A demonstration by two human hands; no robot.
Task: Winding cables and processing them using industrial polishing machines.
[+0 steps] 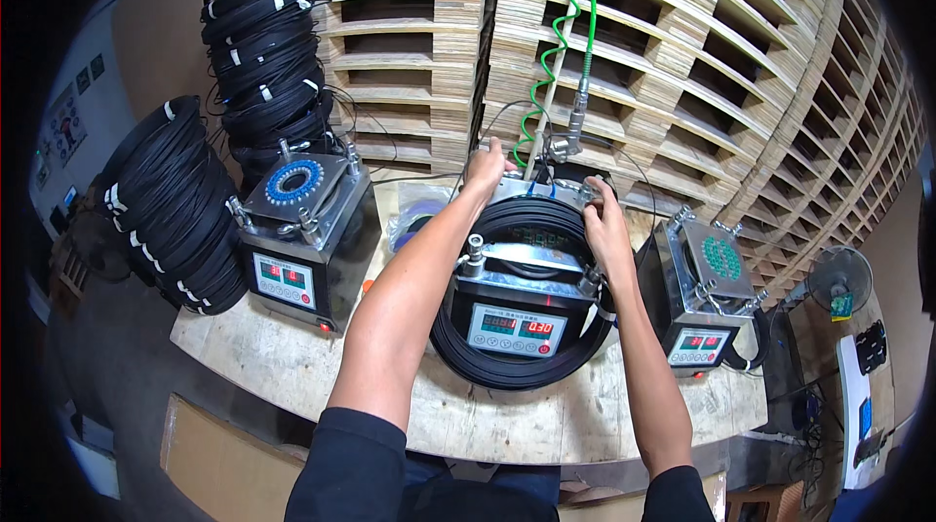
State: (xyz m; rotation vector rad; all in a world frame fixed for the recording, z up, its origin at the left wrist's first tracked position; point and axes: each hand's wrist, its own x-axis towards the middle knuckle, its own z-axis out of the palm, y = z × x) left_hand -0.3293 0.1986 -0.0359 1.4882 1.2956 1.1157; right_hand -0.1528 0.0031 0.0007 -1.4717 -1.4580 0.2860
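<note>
A black coil of cable lies looped around the middle metal box machine, which has a small panel with red digits on its front. My left hand grips the far top edge of that machine, by the clamp there. My right hand rests on the coil's upper right part, fingers curled over the cable near a metal post. A green spiral air hose hangs down to a fitting just behind the machine.
A similar machine with a blue ring on top stands left, another with a green disc right. Stacks of black cable coils sit at the left. Wooden pallets rise behind the round wooden table. A fan stands far right.
</note>
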